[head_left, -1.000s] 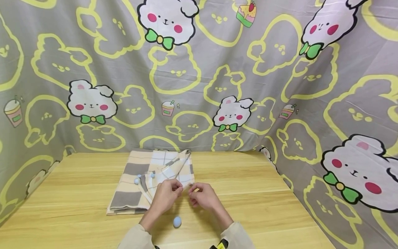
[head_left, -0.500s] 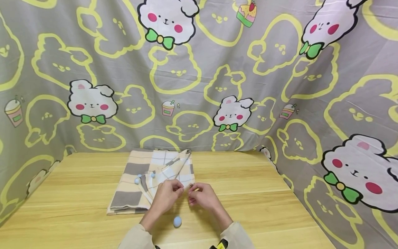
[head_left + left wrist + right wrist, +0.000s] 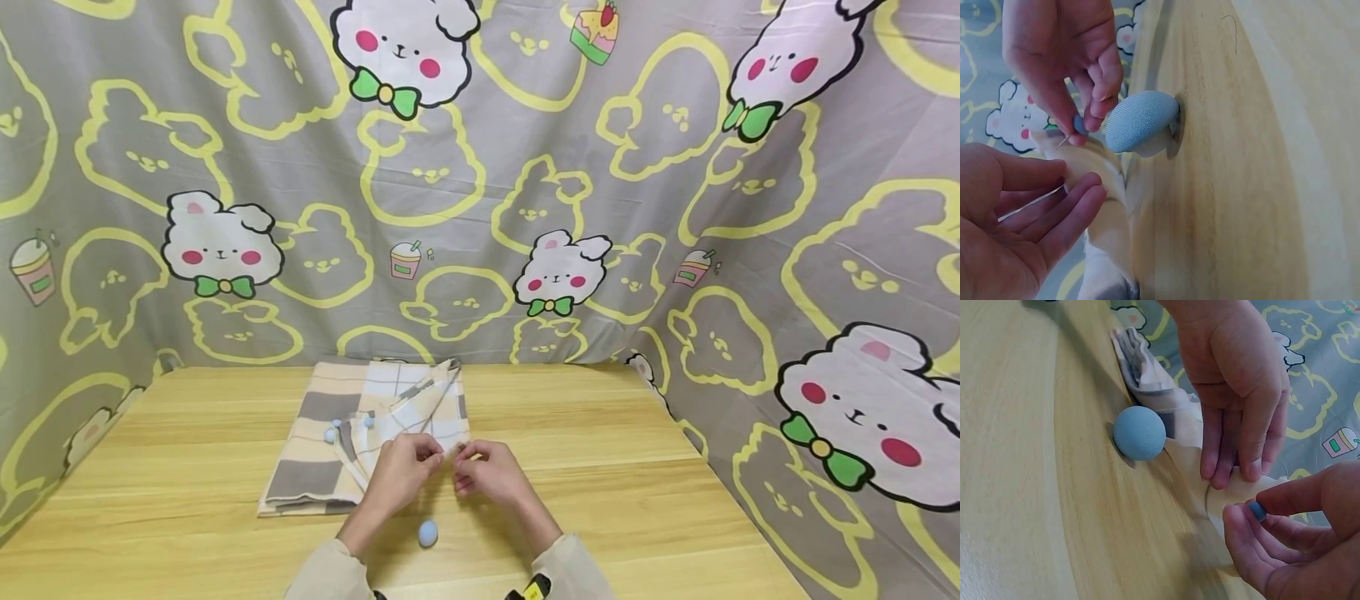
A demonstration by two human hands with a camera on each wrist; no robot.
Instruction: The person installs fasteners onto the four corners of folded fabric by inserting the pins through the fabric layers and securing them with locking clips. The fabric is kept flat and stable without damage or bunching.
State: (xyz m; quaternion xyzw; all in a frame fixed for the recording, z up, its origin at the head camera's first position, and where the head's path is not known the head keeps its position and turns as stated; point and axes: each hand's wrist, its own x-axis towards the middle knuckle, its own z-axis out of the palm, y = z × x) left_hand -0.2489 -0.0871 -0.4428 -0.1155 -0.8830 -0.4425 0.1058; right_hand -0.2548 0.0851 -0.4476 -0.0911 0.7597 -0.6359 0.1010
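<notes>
A checked blanket (image 3: 303,479) in beige, grey and white lies folded on the table, one layer turned back. My left hand (image 3: 405,471) pinches its near edge between thumb and fingers. Close by on the right, my right hand (image 3: 491,475) pinches a pin with a small blue head (image 3: 1079,125); its thin needle points towards the cloth in the left wrist view. In the right wrist view the blue head (image 3: 1257,511) shows between thumb and fingers. A mushroom-shaped blue cap (image 3: 1141,122) with a pale base rests on the table below the hands.
More small blue pieces (image 3: 331,434) sit on the blanket's folded corner, left of my left hand. The wooden table (image 3: 600,467) extends on both sides. A grey curtain with cartoon prints (image 3: 465,250) hangs behind and along the sides.
</notes>
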